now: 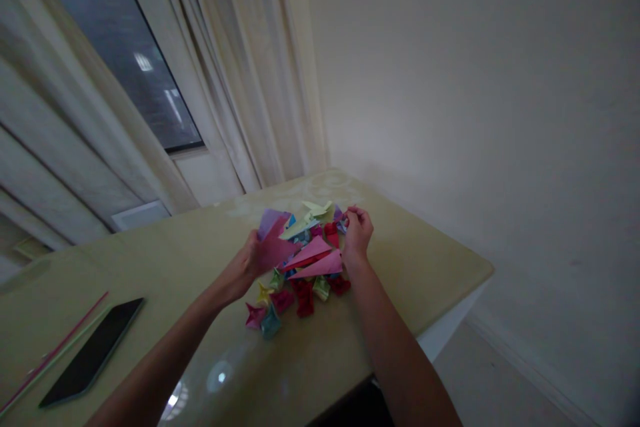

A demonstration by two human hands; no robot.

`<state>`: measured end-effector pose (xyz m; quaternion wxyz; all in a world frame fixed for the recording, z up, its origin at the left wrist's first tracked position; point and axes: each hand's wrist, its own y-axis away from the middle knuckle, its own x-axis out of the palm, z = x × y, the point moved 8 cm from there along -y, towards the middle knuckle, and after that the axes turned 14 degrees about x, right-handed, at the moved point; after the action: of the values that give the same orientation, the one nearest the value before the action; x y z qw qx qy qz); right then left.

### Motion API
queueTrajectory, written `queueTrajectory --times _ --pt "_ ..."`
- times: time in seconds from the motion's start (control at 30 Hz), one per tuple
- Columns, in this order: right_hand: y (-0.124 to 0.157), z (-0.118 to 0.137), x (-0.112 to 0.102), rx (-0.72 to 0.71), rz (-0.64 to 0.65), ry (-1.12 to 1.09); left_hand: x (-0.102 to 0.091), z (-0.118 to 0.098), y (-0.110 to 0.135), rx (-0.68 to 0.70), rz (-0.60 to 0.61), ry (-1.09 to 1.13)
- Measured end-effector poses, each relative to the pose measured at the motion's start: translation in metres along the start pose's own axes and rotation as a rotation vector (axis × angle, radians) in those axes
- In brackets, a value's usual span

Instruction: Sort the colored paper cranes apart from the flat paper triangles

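A heap of small folded paper figures (300, 290) in pink, red, green, blue and yellow lies in the middle of the table. My left hand (245, 267) is closed on a pink sheet of paper (274, 247), held up at the heap's left side. My right hand (357, 233) is over the heap's far right side, its fingers pinched on a small red paper piece (346, 217). Two pink paper planes (315, 260) rest on top of the heap between my hands.
The glossy beige table (425, 260) ends at a corner on the right, close to a white wall. A dark phone (95, 350) lies at the left beside thin pink and green sticks (55, 353). Curtains (250, 80) and a window (125, 47) stand behind the table.
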<state>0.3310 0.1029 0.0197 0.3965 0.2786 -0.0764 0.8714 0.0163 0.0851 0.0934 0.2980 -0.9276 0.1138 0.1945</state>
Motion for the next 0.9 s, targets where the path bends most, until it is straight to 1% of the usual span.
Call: queueTrajectory --times 0.07,0.1,0.2,0.33,0.4,0.47,0.53,0.6,0.7,0.77,0.8,0.83,0.9 --pt "-0.001 -0.001 0.000 0.010 -0.001 -0.007 0.017 0.000 -0.001 0.018 0.139 -0.095" --pt "-0.002 -0.001 0.000 0.014 -0.001 -0.010 0.024 0.000 -0.002 0.021 0.181 -0.149" --pt "-0.003 0.000 -0.001 0.021 -0.007 -0.018 0.038 0.003 -0.015 -0.004 0.222 -0.296" --pt "-0.003 0.001 -0.004 0.022 -0.017 -0.021 0.061 0.005 -0.041 -0.078 0.280 -0.457" --pt "-0.002 0.002 -0.005 0.026 -0.019 -0.016 0.069 0.007 -0.057 -0.106 0.276 -0.503" --pt "-0.001 0.004 -0.005 0.026 -0.017 -0.014 0.072 0.012 -0.073 -0.141 0.253 -0.550" --pt "-0.001 0.006 -0.005 0.022 -0.014 -0.014 0.067 0.020 -0.086 -0.196 0.223 -0.602" --pt "-0.001 0.007 -0.005 0.016 -0.012 -0.011 0.056 0.032 -0.092 -0.261 0.197 -0.650" --pt "-0.001 0.008 -0.006 0.008 -0.015 -0.001 0.032 0.051 -0.086 -0.331 0.206 -0.699" --pt "-0.003 0.012 -0.007 -0.024 -0.024 0.064 0.017 0.061 -0.072 -0.334 0.241 -0.712" --pt "-0.004 0.017 -0.008 -0.060 -0.034 0.135 0.010 0.064 -0.062 -0.329 0.256 -0.716" --pt "-0.006 0.023 -0.008 -0.110 -0.048 0.240 0.004 0.066 -0.051 -0.319 0.265 -0.722" --pt "-0.013 0.034 -0.005 -0.205 -0.081 0.537 -0.005 0.064 -0.022 -0.281 0.254 -0.731"
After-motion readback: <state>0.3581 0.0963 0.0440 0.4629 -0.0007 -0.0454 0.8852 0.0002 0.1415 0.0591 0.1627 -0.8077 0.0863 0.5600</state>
